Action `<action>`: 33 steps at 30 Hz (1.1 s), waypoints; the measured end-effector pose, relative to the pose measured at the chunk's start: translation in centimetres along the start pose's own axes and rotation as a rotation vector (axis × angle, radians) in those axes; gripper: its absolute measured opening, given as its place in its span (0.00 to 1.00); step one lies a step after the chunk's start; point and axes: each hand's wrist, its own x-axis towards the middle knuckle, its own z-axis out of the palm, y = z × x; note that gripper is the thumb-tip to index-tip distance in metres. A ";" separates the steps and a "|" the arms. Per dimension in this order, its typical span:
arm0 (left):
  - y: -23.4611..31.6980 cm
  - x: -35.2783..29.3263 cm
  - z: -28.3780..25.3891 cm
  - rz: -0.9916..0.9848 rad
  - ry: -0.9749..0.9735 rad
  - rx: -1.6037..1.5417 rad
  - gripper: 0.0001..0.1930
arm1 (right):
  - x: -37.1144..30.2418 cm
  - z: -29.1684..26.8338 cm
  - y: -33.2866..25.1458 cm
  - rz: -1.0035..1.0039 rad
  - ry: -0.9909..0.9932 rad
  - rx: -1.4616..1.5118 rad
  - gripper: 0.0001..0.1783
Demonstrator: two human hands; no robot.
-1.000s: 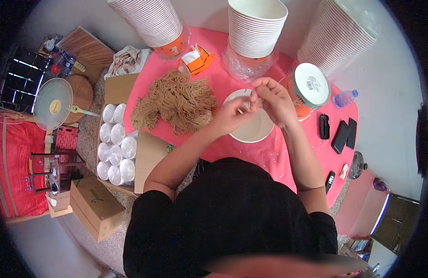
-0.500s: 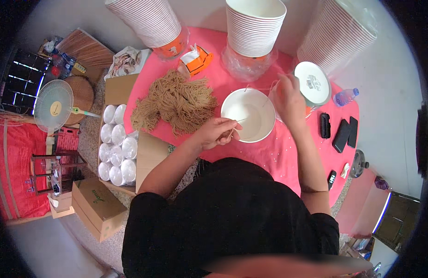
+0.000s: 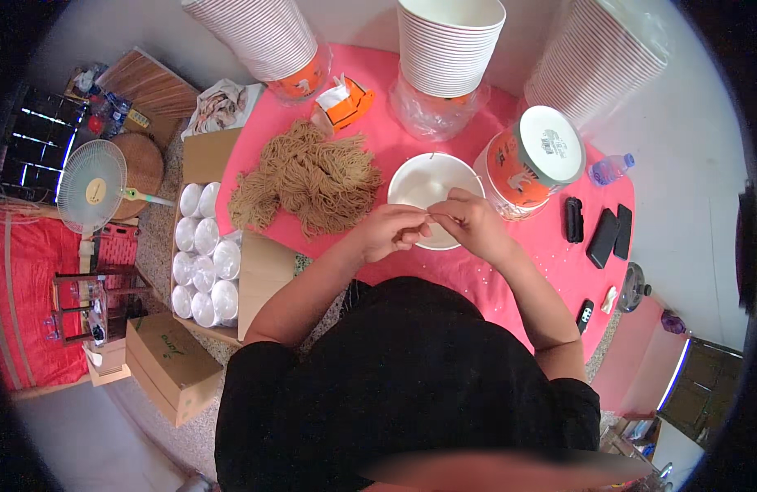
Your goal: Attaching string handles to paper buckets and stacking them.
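Observation:
My left hand (image 3: pixel 392 232) and my right hand (image 3: pixel 470 223) meet over the near rim of a white paper tub (image 3: pixel 426 178). Their fingertips are pinched together on a thin strand of cord, of which hardly anything shows between the fingers. The tub stands upright on the table, partly covered by my right hand. Left of it lies a loose heap of tan cord (image 3: pixel 313 180). Just to the right, an upturned tub with an orange print (image 3: pixel 518 170) and a white base rests on other tubs.
On the pink-covered table (image 3: pixel 493 283) stand tall stacks of white tubs (image 3: pixel 452 45) at the back. An orange tissue pack (image 3: pixel 343 105), a water bottle (image 3: pixel 610 170) and a black phone (image 3: pixel 604 238) lie around. A carton of clear plastic jars (image 3: pixel 204 271) is at the left.
My right hand has come down and left from beside the upturned tub to join my left hand. The strand earlier stretched between the hands is now mostly hidden.

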 end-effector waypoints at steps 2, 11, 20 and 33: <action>-0.1 -0.2 -0.1 0.064 0.017 0.152 0.12 | -0.1 -0.4 0.1 0.003 -0.039 -0.042 0.06; -1.0 -1.1 2.0 0.924 0.265 1.677 0.08 | -0.5 -1.6 1.2 0.191 -0.016 0.033 0.04; -2.3 0.3 -0.3 1.283 0.161 1.893 0.06 | -1.5 -1.4 2.4 0.080 -0.300 -0.196 0.02; -0.9 -1.1 0.7 1.441 0.129 1.976 0.08 | -0.6 -1.4 -0.4 -0.063 -0.313 -0.243 0.03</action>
